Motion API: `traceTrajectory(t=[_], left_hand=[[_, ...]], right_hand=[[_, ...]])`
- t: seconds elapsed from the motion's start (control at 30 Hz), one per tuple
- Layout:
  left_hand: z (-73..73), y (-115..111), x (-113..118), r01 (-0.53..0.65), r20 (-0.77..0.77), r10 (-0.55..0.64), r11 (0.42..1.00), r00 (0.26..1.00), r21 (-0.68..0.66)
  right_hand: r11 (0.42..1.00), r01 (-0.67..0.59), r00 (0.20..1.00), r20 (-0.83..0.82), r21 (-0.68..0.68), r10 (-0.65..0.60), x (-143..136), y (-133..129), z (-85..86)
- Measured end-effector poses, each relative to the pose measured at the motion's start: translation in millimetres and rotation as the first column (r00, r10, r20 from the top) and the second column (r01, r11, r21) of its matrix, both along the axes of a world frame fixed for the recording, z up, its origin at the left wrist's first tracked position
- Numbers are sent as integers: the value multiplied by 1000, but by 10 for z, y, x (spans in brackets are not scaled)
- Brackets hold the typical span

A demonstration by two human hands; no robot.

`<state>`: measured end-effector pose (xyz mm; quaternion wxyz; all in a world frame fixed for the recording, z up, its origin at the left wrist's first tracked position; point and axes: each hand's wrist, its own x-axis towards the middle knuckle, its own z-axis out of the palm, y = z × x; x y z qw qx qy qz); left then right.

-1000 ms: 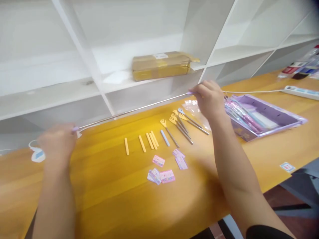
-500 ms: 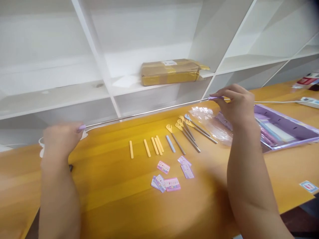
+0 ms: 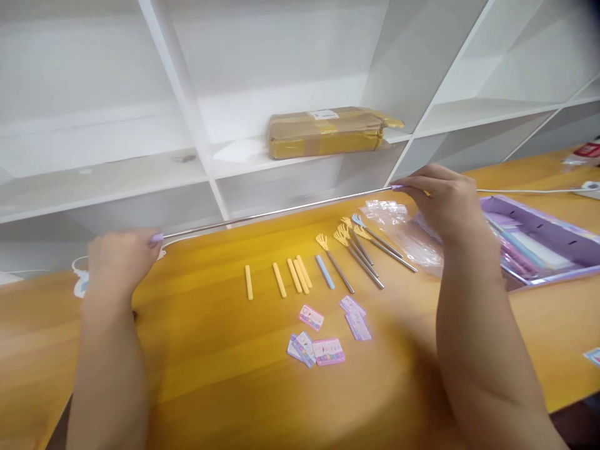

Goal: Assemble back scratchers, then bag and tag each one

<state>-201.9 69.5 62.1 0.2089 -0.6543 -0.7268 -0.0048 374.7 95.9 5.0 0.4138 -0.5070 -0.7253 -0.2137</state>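
My left hand [image 3: 122, 259] is closed around one purple end of a long, thin telescopic back scratcher [image 3: 276, 211]. Its metal rod stretches level above the table to my right hand [image 3: 443, 194], whose fingers pinch the other purple end and hide most of it. Below the rod lie several back scratcher parts: yellow claw heads on metal rods [image 3: 360, 256], one with a blue claw head [image 3: 379, 234], several yellow handles [image 3: 279, 279] and a blue handle [image 3: 325, 272]. Small printed cards [image 3: 329, 351] lie nearer to me in loose groups.
Clear plastic wrapping [image 3: 394, 225] and a purple tray [image 3: 553, 222] with packaged items are on the right. A taped cardboard box [image 3: 328, 132] sits on the white shelf [image 3: 244, 164] behind the table. White cables run along the back, and a red-labelled bottle [image 3: 588, 151] is far right.
The view has shifted slightly, so things on the table appear a little further right. Both hands still hold the rod stretched out; the left hand is less blurred.
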Motion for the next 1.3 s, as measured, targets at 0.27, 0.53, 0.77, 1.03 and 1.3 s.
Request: traceTrajectory(t=[0.27, 0.53, 0.77, 1.03, 1.3], left_hand=[[-40, 49, -37, -32, -66, 34, 999, 997, 38], [-69, 11, 124, 7, -102, -3, 999, 995, 40], [-250, -25, 508, 153, -118, -151, 988, 982, 8], [-478, -196, 983, 214, -61, -215, 977, 975, -21], [-676, -291, 1256, 223, 39, -221, 973, 975, -58]], right_hand=[[998, -52, 994, 97, -43, 56, -205, 22, -11], [983, -164, 977, 125, -85, 174, -536, -28, 64], [954, -283, 933, 202, -102, 298, -1235, -161, 39], [925, -359, 896, 230, -124, 379, -1656, -238, -159], [917, -364, 859, 320, -164, 399, -1981, -483, -142]])
